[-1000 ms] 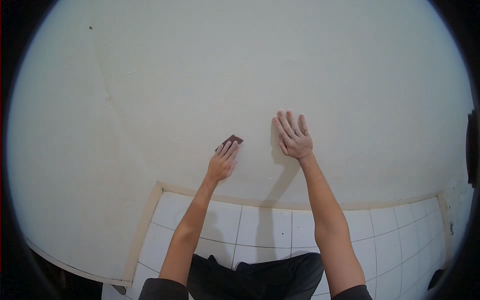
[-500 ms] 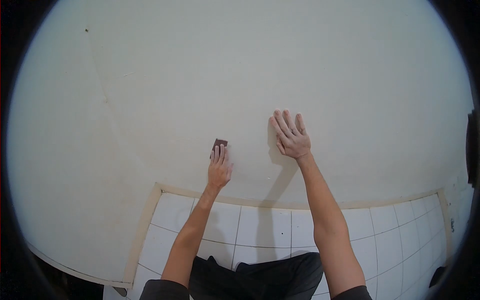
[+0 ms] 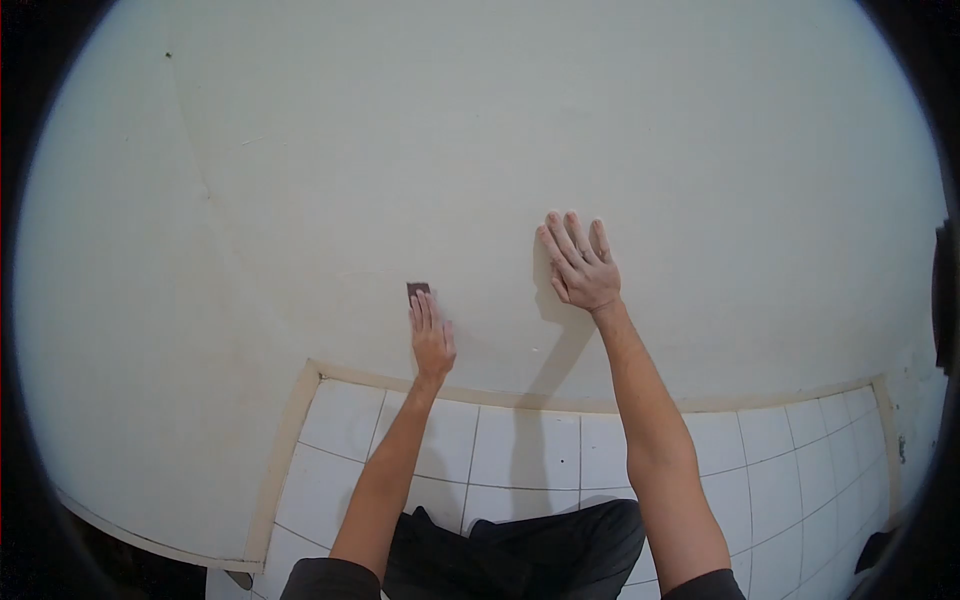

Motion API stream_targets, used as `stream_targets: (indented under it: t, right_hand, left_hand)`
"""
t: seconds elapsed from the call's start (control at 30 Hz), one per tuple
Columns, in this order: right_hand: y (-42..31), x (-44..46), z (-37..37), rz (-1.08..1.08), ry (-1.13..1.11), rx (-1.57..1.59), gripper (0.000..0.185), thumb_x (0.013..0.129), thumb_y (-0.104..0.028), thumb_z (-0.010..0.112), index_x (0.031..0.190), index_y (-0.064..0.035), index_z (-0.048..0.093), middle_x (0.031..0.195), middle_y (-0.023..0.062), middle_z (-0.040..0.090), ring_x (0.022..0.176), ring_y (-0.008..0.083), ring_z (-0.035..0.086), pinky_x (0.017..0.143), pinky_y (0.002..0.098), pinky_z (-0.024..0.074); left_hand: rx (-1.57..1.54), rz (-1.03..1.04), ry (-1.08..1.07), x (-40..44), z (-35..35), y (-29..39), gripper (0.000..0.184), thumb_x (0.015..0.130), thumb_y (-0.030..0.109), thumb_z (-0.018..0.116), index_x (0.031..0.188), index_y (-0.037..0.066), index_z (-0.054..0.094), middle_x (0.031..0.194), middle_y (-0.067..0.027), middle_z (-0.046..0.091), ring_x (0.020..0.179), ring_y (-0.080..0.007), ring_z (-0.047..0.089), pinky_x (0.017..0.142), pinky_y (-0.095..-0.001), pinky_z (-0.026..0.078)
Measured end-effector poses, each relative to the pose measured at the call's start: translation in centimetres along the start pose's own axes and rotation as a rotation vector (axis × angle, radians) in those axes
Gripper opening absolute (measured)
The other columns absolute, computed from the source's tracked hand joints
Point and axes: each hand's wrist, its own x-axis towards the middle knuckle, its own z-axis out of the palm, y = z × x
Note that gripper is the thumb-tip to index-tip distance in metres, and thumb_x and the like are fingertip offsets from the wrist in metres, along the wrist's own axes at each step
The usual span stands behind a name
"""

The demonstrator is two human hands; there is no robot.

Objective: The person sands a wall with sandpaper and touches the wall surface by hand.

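Observation:
Under the fingers of my left hand (image 3: pixel 433 345), a small dark brown piece of sandpaper (image 3: pixel 418 290) lies flat on the pale wall (image 3: pixel 400 150). The fingers point up and press the sandpaper to the surface; its upper edge sticks out past the fingertips, and the rest is hidden. To the right and a little higher, my right hand (image 3: pixel 585 272) rests on the wall with its fingers spread. Whitish dust coats its fingers, and nothing is in it.
A beige trim strip (image 3: pixel 480 401) runs along the foot of the wall. Below it are white floor tiles (image 3: pixel 525 450) with dark joints. My legs in dark trousers (image 3: pixel 520 550) are at the bottom. A dark object (image 3: pixel 943 300) stands at the right edge.
My left hand has slid slightly left along the wall with the sandpaper, which now sits more upright. My right hand stays in nearly the same place.

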Motion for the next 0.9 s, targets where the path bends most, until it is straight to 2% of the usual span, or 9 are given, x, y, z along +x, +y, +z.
stream_targets:
  t: [0.03, 0.13, 0.43, 0.53, 0.73, 0.83, 0.9]
  right_hand:
    - [0.0, 0.0, 0.0, 0.001, -0.002, 0.002, 0.064, 0.095, -0.035, 0.039, 0.157, -0.0175, 0.046, 0.163, 0.0015, 0.043, 0.152, 0.0228, 0.037, 0.130, 0.0531, 0.0172]
    - [0.1, -0.2, 0.3, 0.008, -0.004, 0.009, 0.064, 0.096, -0.035, 0.039, 0.157, -0.0175, 0.045, 0.164, 0.0013, 0.043, 0.153, 0.0224, 0.037, 0.130, 0.0532, 0.0178]
    - [0.1, -0.3, 0.1, 0.005, 0.002, 0.013, 0.065, 0.095, -0.037, 0.041, 0.157, -0.0171, 0.045, 0.164, 0.0012, 0.043, 0.152, 0.0227, 0.037, 0.130, 0.0533, 0.0179]
    - [0.1, 0.0, -0.3, 0.003, -0.011, 0.014, 0.066, 0.094, -0.037, 0.042, 0.157, -0.0168, 0.045, 0.164, 0.0015, 0.043, 0.152, 0.0229, 0.037, 0.130, 0.0537, 0.0172]
    - [0.1, -0.2, 0.3, -0.005, -0.014, 0.011, 0.067, 0.094, -0.037, 0.042, 0.158, -0.0165, 0.045, 0.164, 0.0021, 0.043, 0.153, 0.0232, 0.036, 0.130, 0.0541, 0.0164]
    - [0.2, -0.2, 0.2, 0.001, -0.014, 0.022, 0.066, 0.095, -0.037, 0.041, 0.157, -0.0167, 0.045, 0.164, 0.0019, 0.042, 0.153, 0.0232, 0.036, 0.130, 0.0539, 0.0167]
    - [0.1, -0.3, 0.2, -0.001, -0.010, 0.015, 0.066, 0.095, -0.038, 0.041, 0.157, -0.0169, 0.045, 0.164, 0.0018, 0.042, 0.153, 0.0232, 0.036, 0.130, 0.0536, 0.0171]
  left_hand:
    - [0.016, -0.006, -0.063, -1.0, 0.4, -0.5, 0.070, 0.101, 0.016, 0.045, 0.160, -0.010, 0.018, 0.168, -0.0315, 0.016, 0.157, -0.0488, 0.011, 0.128, -0.0541, 0.010]
    - [-0.020, -0.063, -0.046, -1.2, 1.2, -0.1, 0.070, 0.102, 0.016, 0.045, 0.160, -0.011, 0.017, 0.168, -0.0322, 0.014, 0.157, -0.0487, 0.009, 0.128, -0.0547, 0.008]
    - [-0.122, -0.124, 0.316, 9.3, -2.7, 5.3, 0.069, 0.102, 0.018, 0.042, 0.162, -0.007, 0.017, 0.170, -0.0279, 0.014, 0.158, -0.0471, 0.009, 0.127, -0.0566, 0.008]
    - [-0.146, -0.158, 0.291, 7.9, -2.0, 5.3, 0.071, 0.102, 0.019, 0.044, 0.162, -0.007, 0.016, 0.170, -0.0281, 0.014, 0.158, -0.0471, 0.008, 0.127, -0.0562, 0.008]
    - [-0.175, -0.138, 0.023, -1.5, 1.9, 4.9, 0.074, 0.101, 0.018, 0.049, 0.162, -0.007, 0.015, 0.169, -0.0294, 0.015, 0.157, -0.0488, 0.009, 0.127, -0.0561, 0.008]
    - [-0.166, -0.151, 0.001, -0.9, 1.7, 4.8, 0.074, 0.101, 0.018, 0.049, 0.162, -0.008, 0.015, 0.169, -0.0296, 0.014, 0.157, -0.0491, 0.008, 0.127, -0.0568, 0.008]
    - [-0.155, -0.121, 0.063, 1.2, 0.8, 4.9, 0.074, 0.101, 0.018, 0.048, 0.162, -0.007, 0.015, 0.170, -0.0291, 0.013, 0.157, -0.0481, 0.008, 0.127, -0.0568, 0.008]
